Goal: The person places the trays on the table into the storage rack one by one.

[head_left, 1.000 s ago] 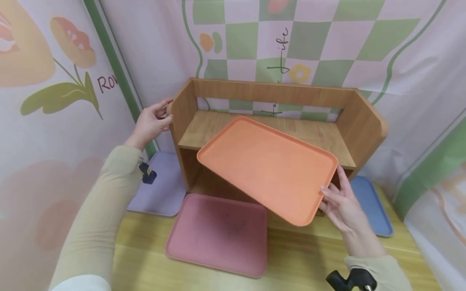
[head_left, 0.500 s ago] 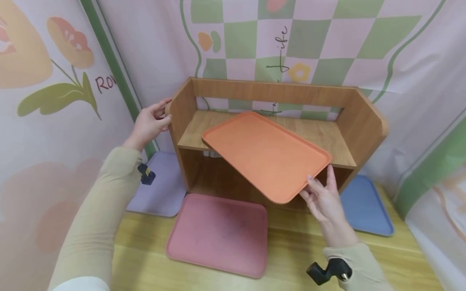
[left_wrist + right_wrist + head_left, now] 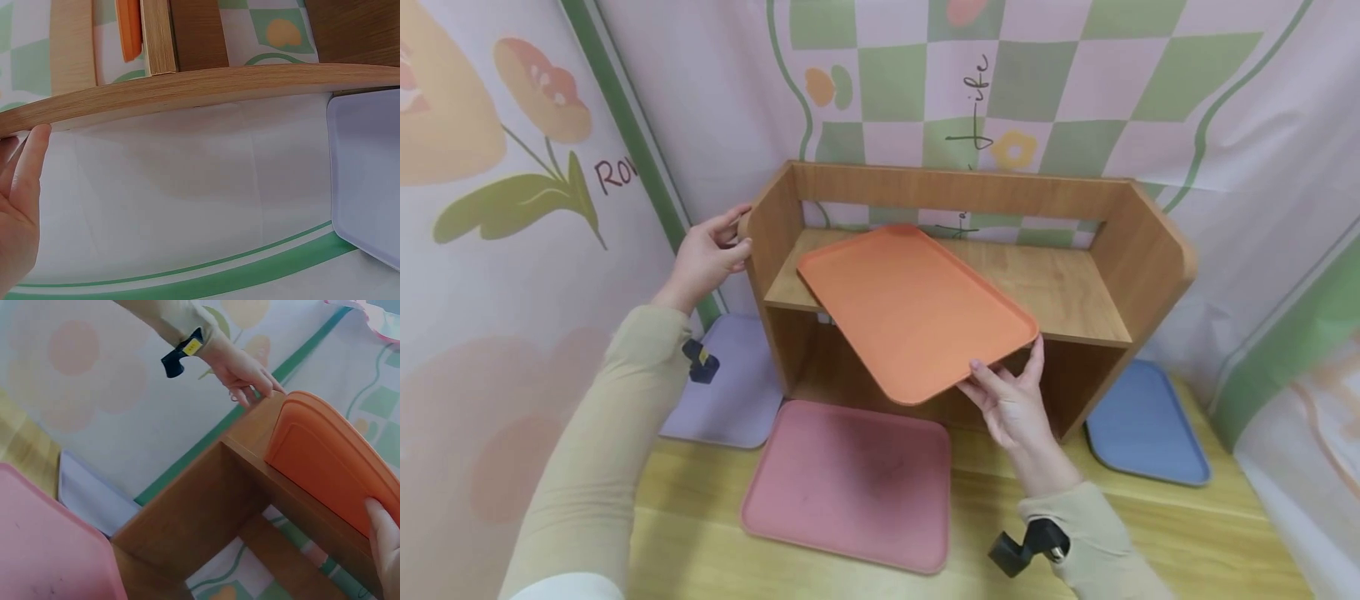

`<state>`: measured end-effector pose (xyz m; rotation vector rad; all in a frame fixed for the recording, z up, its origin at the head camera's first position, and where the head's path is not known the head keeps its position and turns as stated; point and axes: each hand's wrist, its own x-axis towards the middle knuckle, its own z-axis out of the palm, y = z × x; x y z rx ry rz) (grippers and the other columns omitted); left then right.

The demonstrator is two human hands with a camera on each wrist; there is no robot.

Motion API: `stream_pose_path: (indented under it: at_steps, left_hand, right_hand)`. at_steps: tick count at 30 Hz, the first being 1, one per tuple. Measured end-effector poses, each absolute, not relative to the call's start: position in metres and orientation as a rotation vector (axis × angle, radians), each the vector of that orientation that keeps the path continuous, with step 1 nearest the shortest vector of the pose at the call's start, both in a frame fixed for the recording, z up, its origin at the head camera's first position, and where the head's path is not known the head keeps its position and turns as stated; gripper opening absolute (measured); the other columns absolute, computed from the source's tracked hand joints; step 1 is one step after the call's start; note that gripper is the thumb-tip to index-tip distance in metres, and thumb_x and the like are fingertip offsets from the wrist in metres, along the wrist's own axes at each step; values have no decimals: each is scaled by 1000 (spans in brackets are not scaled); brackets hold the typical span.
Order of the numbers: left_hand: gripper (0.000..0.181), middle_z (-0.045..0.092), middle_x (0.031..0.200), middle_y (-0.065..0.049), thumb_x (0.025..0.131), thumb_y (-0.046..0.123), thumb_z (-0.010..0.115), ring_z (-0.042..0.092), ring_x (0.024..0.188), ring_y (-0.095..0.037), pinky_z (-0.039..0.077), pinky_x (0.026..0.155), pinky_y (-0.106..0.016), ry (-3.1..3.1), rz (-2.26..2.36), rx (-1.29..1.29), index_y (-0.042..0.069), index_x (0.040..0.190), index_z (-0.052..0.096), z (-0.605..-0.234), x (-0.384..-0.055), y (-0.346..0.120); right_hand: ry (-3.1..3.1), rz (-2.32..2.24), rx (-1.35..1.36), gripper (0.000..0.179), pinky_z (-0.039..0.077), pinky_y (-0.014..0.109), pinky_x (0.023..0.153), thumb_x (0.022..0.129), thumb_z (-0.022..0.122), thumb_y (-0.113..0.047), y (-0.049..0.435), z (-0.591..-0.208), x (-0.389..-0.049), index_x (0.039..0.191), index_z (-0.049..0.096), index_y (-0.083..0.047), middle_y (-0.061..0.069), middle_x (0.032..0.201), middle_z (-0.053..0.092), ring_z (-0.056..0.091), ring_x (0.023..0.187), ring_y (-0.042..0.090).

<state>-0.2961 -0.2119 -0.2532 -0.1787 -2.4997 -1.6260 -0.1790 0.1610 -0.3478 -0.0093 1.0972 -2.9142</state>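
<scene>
Orange tray [image 3: 910, 317] at the shelf [image 3: 1150, 258], held by one hand

From my distant post I see, in the head view, that the orange tray is turned at an angle over the upper board [image 3: 1052, 287]. Its near corner reaches out past the front edge of this board, above the pink tray [image 3: 850, 483]. Whether its underside touches the board, I cannot tell.

My right hand [image 3: 1018, 408] pinches it at the right front edge, with the thumb [image 3: 988, 377] on the upper face and other fingers partly hidden below. My left hand [image 3: 703, 258] grips the front edge of the shelf's left panel [image 3: 775, 242]. So the two hands are well apart, each one busy.

On the table [image 3: 700, 517], the pink tray lies in front of the shelf. The lilac tray [image 3: 741, 383] lies at the left, just beside the pink one, and the blue tray [image 3: 1146, 425] at the right. Behind stands a checked cloth [image 3: 955, 100].
</scene>
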Motion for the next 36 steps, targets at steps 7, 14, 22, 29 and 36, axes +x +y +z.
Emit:
stream_pose_path:
  at_steps: [7,14,22,29,36]
  left_hand:
    - [56,41,146,-12,93,5,53,55,115,-22,49,62,-14,-2490,-1620,-187,18,146,39,-254,-296,-214]
    - [55,41,146,-11,94,7,53,55,113,-20,47,61,-14,-2498,-1619,-191,18,146,39,-255,-296,-215]
    - [55,41,146,-11,94,8,54,55,107,-16,47,60,-15,-2508,-1616,-185,21,146,39,-255,-294,-215]
    - [55,43,145,-11,94,8,54,56,107,-16,47,60,-15,-2509,-1591,-206,21,145,39,-256,-297,-213]
    - [55,43,145,-11,94,9,54,56,101,-13,45,58,-15,-2521,-1558,-206,22,145,39,-255,-298,-214]
  right_hand:
    - [1161,-2866,15,82,57,33,76,94,45,6,153,-347,-179,139,-2,-43,7,101,59,67,78,18]
    - [1257,-2725,0,50,56,35,80,99,37,-2,152,-344,-179,124,5,-32,7,102,57,68,86,24]
    - [1313,-2593,-26,59,56,37,78,99,40,-6,163,-343,-183,131,-3,-31,1,94,64,67,90,20]
    - [1262,-2589,-151,61,56,39,77,100,41,-11,192,-342,-202,139,-2,-29,5,97,64,68,89,21]
    - [1205,-2458,-360,51,54,34,85,100,36,-2,213,-342,-219,144,13,-15,7,112,62,65,98,22]
